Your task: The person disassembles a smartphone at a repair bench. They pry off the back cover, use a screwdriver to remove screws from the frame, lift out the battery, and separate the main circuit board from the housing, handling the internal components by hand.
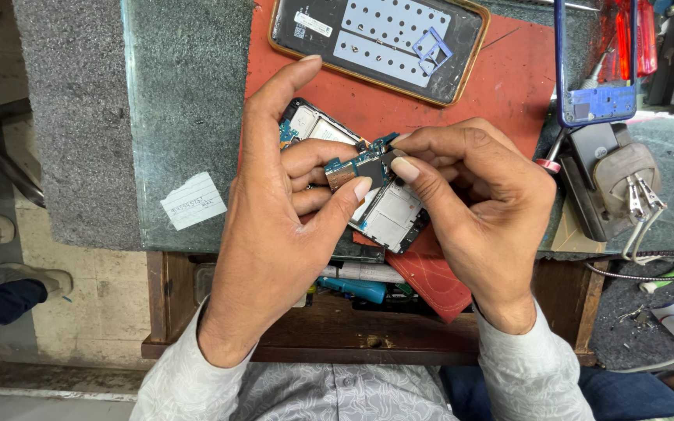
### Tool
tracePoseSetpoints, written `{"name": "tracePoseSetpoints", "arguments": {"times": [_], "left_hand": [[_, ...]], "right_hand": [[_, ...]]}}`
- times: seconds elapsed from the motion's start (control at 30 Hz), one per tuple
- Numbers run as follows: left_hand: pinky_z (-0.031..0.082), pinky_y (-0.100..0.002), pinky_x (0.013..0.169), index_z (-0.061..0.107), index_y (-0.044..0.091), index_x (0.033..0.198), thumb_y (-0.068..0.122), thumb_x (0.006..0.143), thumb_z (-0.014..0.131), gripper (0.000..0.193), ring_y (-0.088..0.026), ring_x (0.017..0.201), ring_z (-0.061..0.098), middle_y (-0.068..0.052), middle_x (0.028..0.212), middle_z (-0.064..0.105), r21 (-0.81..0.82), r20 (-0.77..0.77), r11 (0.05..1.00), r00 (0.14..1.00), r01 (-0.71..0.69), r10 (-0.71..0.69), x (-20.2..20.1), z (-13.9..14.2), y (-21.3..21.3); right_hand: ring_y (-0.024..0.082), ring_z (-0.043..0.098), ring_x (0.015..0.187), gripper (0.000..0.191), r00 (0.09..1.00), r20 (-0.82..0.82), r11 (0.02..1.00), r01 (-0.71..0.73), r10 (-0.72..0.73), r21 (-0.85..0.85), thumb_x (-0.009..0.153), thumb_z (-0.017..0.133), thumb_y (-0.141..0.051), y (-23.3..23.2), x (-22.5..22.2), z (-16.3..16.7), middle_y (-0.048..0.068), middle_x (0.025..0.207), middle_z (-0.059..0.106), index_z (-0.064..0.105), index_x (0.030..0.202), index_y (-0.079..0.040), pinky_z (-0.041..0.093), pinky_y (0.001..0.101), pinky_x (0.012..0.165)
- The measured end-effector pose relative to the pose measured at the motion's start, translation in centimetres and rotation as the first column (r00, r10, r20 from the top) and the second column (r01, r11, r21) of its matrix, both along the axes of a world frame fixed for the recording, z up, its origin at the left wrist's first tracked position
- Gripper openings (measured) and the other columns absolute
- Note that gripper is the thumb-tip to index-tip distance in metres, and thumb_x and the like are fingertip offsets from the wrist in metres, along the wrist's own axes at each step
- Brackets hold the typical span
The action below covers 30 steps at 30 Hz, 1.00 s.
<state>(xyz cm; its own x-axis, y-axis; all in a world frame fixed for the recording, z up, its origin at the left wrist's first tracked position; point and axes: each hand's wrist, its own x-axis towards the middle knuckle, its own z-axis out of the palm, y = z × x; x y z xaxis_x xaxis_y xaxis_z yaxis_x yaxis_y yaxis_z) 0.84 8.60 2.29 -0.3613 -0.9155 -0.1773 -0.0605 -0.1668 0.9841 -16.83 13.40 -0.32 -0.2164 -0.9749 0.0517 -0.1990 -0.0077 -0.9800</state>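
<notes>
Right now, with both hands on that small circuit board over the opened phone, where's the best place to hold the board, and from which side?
Probably by its bare short edges, pinched from the two ends, as the left hand and right hand do. The circuit board is thin and flat, its face crowded with parts, so fingertips on the rim seem safer than pressing the top. It sits above the opened phone.

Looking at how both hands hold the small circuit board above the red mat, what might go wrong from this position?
1. The left hand and right hand pinch the small circuit board by fingertips only; it might slip and drop into the open drawer below.
2. Pulling unevenly might bend or crack the board.
3. The open phone body lies near the hands; a slip might knock it.
</notes>
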Motion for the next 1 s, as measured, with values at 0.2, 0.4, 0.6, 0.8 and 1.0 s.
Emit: {"name": "tracePoseSetpoints", "arguments": {"times": [0.2,0.4,0.6,0.8,1.0], "left_hand": [[0.067,-0.028,0.086,0.018,0.011,0.16,-0.011,0.094,0.066,0.084,-0.016,0.105,0.075,-0.015,0.115,0.07,0.019,-0.007,1.0,1.0,-0.01,0.01,-0.03,0.07,0.04],[0.068,-0.028,0.087,0.017,0.01,0.162,-0.011,0.096,0.066,0.085,-0.017,0.106,0.075,-0.015,0.117,0.07,0.002,-0.026,1.0,1.0,-0.004,0.005,0.16,-0.25,0.12],[0.068,-0.028,0.088,0.016,0.01,0.163,-0.011,0.096,0.065,0.086,-0.017,0.107,0.075,-0.015,0.117,0.07,-0.008,-0.029,1.0,1.0,0.001,-0.001,0.14,-0.34,0.15],[0.069,-0.029,0.089,0.016,0.01,0.163,-0.012,0.097,0.065,0.085,-0.016,0.107,0.075,-0.015,0.115,0.071,-0.009,-0.03,1.0,1.0,0.004,-0.004,0.18,-0.45,0.16],[0.069,-0.029,0.087,0.016,0.01,0.162,-0.011,0.096,0.066,0.085,-0.017,0.107,0.075,-0.015,0.115,0.071,-0.004,-0.02,1.0,1.0,0.0,0.0,0.18,-0.38,0.13]], "right_hand": [[0.008,0.07,0.094,0.013,0.998,0.057,0.999,0.023,-0.021,-0.035,0.103,0.073,0.007,0.21,-0.1,-0.16,0.007,0.108,0.07,0.071,0.115,0.005,0.059,0.0193,0.084],[0.007,0.07,0.092,0.013,0.999,0.03,0.999,0.036,-0.035,-0.034,0.103,0.073,0.007,0.36,0.02,-0.16,0.006,0.107,0.068,0.07,0.116,0.005,0.059,0.0187,0.082],[0.007,0.069,0.09,0.015,0.999,-0.031,0.999,0.012,-0.013,-0.043,0.102,0.075,0.007,0.34,0.02,-0.01,0.006,0.107,0.068,0.072,0.116,0.005,0.057,0.0177,0.08],[0.006,0.068,0.09,0.014,0.999,-0.031,0.999,0.018,-0.02,-0.039,0.102,0.074,0.007,0.34,0.09,-0.03,0.006,0.106,0.068,0.073,0.116,0.005,0.056,0.0174,0.079],[0.006,0.068,0.089,0.015,1.0,-0.025,0.999,0.018,-0.018,-0.032,0.101,0.074,0.008,0.35,0.03,-0.02,0.006,0.105,0.068,0.073,0.116,0.004,0.056,0.0172,0.078]]}}
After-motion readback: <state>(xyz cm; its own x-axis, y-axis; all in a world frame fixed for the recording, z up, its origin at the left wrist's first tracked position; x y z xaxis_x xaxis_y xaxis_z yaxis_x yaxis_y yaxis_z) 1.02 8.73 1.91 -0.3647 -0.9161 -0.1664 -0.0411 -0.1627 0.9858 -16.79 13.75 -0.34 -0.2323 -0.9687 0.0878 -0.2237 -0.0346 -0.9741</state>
